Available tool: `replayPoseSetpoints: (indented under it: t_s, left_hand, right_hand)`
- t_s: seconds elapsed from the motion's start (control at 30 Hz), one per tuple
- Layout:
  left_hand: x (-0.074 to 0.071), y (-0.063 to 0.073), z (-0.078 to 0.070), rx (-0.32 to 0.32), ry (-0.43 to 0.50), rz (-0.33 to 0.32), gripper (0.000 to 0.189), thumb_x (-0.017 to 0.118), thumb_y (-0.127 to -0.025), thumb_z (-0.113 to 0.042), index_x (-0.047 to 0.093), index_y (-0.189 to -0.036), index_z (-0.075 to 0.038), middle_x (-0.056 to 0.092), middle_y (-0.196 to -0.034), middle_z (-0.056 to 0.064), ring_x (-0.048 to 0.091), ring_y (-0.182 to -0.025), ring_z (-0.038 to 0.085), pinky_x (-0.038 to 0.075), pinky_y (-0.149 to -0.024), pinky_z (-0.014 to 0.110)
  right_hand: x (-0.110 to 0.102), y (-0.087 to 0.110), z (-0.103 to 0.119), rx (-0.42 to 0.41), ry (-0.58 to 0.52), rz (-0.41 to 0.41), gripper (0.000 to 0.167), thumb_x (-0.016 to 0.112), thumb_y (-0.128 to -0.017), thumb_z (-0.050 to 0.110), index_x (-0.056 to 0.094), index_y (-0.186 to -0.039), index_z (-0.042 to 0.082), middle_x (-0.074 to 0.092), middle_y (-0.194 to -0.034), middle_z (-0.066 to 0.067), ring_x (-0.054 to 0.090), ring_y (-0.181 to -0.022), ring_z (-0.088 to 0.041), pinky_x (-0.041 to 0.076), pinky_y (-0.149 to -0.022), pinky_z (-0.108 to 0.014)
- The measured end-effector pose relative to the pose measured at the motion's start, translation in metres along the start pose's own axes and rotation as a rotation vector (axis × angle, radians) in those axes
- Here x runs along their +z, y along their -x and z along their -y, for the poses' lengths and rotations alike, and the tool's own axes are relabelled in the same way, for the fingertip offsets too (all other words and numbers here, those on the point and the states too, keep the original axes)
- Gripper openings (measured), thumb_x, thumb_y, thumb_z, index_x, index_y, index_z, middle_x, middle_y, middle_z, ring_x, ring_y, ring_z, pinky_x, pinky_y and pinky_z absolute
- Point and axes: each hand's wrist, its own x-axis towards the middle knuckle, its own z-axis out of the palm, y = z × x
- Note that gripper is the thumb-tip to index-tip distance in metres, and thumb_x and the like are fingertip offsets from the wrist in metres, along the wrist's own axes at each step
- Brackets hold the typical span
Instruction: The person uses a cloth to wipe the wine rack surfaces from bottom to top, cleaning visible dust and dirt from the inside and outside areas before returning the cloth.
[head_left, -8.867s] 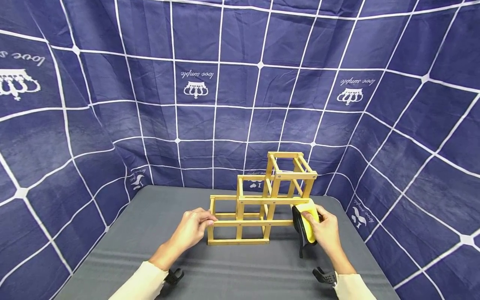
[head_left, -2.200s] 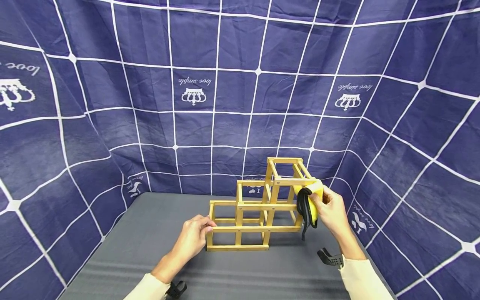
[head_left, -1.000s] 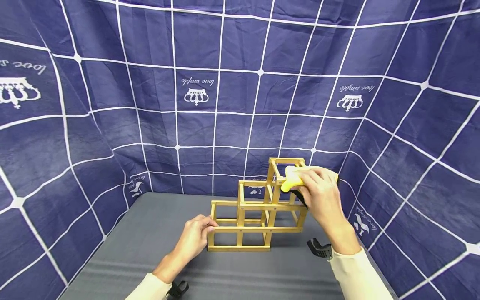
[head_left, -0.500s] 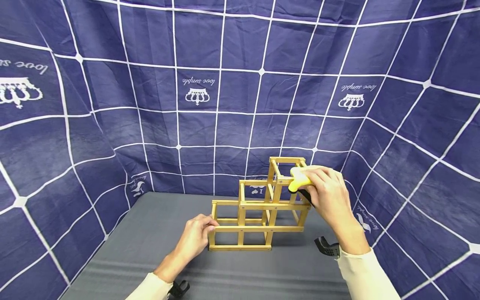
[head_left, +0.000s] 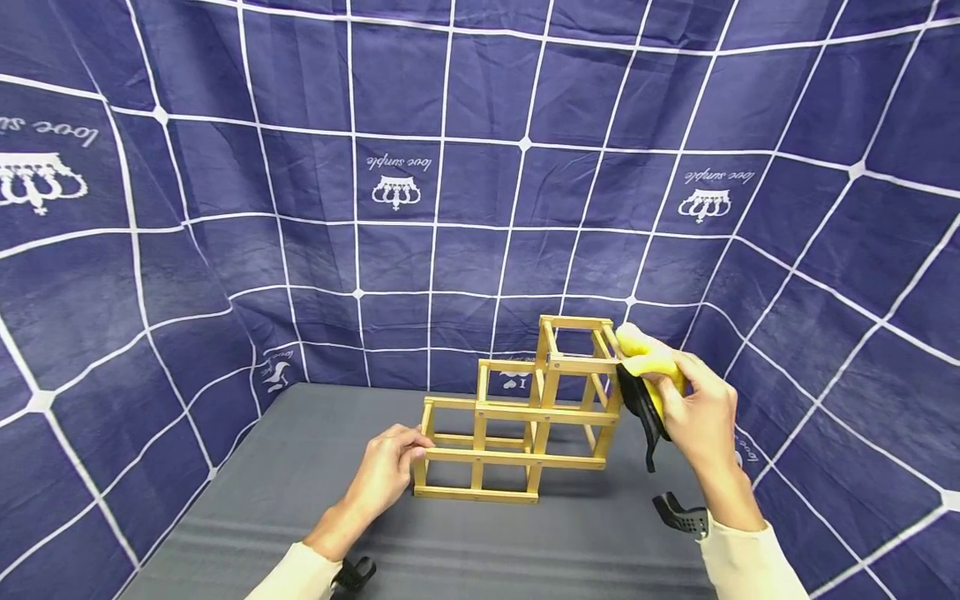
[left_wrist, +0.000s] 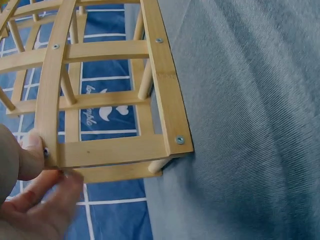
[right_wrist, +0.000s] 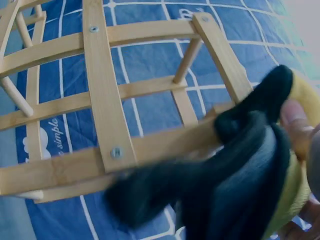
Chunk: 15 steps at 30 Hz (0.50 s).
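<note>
A stepped wooden rack [head_left: 517,459] of slats and round dowels stands on the grey surface. My left hand [head_left: 386,468] pinches its lower left corner; in the left wrist view the thumb [left_wrist: 31,156] lies on the slat and the fingertips are behind it. My right hand [head_left: 699,408] grips a folded yellow-and-black cloth [head_left: 652,365] at the right side of the rack's top tier. A black flap of the cloth hangs down. In the right wrist view the cloth [right_wrist: 240,175] covers part of the rack's end, so I cannot tell exactly where they touch.
A grey cloth-covered table [head_left: 300,467] lies beneath. Blue fabric [head_left: 465,183] with white grid lines hangs behind it and along both sides, close to the rack's back and right. Black wrist straps [head_left: 678,512] sit by each sleeve.
The cloth first wiped lower at the rack's right, then rose to the top front bar; now my right hand has drawn it rightward off that bar. The rack has turned slightly; my left hand keeps its hold.
</note>
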Motion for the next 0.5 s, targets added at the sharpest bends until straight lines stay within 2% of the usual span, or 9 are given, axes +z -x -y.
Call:
replayPoseSetpoints:
  t_s: [0.1,0.23,0.3,0.37,0.5]
  left_hand:
    - [-0.002,-0.003,-0.003,0.011,-0.016,-0.029,0.026,0.090,-0.094,0.005,0.088,-0.111,-0.015,0.085,-0.127,0.016,0.083,-0.125,0.042,0.068,-0.103,0.060]
    - [-0.002,-0.017,-0.024,0.102,0.020,-0.108,0.036,0.096,-0.092,0.001,0.087,-0.125,-0.012,0.080,-0.140,0.019,0.080,-0.129,0.043,0.068,-0.104,0.061]
    - [-0.001,-0.027,-0.039,0.163,0.050,-0.132,0.039,0.097,-0.092,-0.002,0.086,-0.128,-0.011,0.079,-0.142,0.017,0.079,-0.131,0.041,0.069,-0.104,0.059]
    - [0.003,-0.037,-0.053,0.218,0.072,-0.129,0.039,0.097,-0.093,-0.004,0.085,-0.130,-0.011,0.078,-0.142,0.015,0.078,-0.133,0.039,0.068,-0.106,0.058]
    - [0.014,-0.051,-0.072,0.265,0.053,-0.099,0.037,0.096,-0.096,-0.010,0.086,-0.131,-0.014,0.079,-0.143,0.013,0.077,-0.131,0.035,0.068,-0.104,0.053]
  right_hand:
    - [-0.008,0.005,-0.005,0.133,-0.012,-0.051,0.027,0.094,-0.093,-0.004,0.088,-0.118,0.001,0.082,-0.097,0.005,0.055,-0.082,0.015,0.042,-0.078,-0.005]
    - [-0.017,0.015,-0.015,0.278,0.009,-0.092,0.023,0.096,-0.094,0.001,0.088,-0.116,0.000,0.065,-0.085,0.035,0.052,-0.069,0.015,0.040,-0.066,-0.004]
    - [-0.019,0.021,-0.022,0.325,0.028,-0.091,0.023,0.096,-0.094,0.003,0.088,-0.116,0.000,0.060,-0.079,0.039,0.052,-0.065,0.015,0.039,-0.062,-0.004]
    - [-0.019,0.027,-0.028,0.362,0.049,-0.081,0.022,0.096,-0.095,0.005,0.088,-0.116,0.001,0.058,-0.075,0.039,0.051,-0.062,0.014,0.039,-0.059,-0.005]
    - [-0.015,0.037,-0.035,0.419,0.070,-0.050,0.023,0.095,-0.097,0.008,0.088,-0.118,0.002,0.058,-0.072,0.040,0.052,-0.060,0.013,0.041,-0.056,-0.007]
